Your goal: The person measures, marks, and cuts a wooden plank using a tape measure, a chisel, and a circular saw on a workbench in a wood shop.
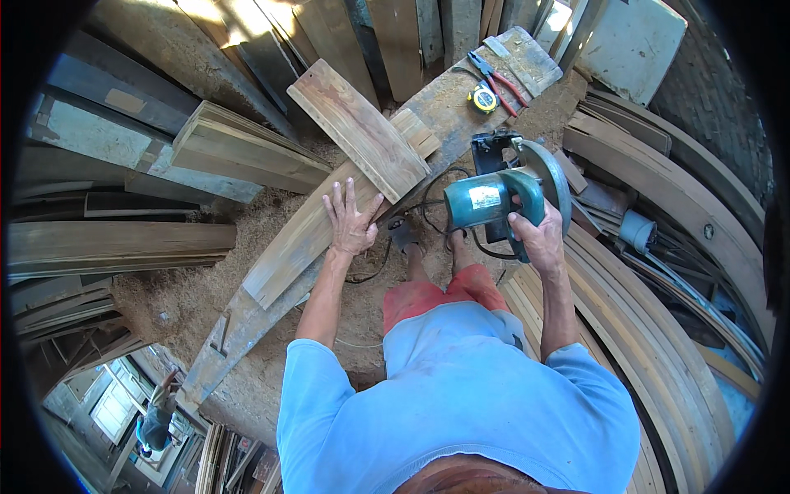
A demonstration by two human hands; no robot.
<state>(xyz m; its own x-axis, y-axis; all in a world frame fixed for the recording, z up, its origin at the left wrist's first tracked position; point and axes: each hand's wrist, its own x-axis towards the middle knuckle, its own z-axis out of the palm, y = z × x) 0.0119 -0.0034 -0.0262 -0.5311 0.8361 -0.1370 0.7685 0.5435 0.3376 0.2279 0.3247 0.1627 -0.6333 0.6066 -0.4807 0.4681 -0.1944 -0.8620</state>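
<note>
The right hand point(539, 240) grasps a teal circular saw point(477, 203) (its rounded guard point(556, 183) grey). The left hand point(353, 226), fingers spread, rests on a pale brown board point(298, 239).

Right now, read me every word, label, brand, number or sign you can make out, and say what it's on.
White label, on the teal circular saw in the right hand: print too small to read.
Marking, on the round face of the yellow tape measure: too small and blurred to read.
I can make out no other text.
</note>
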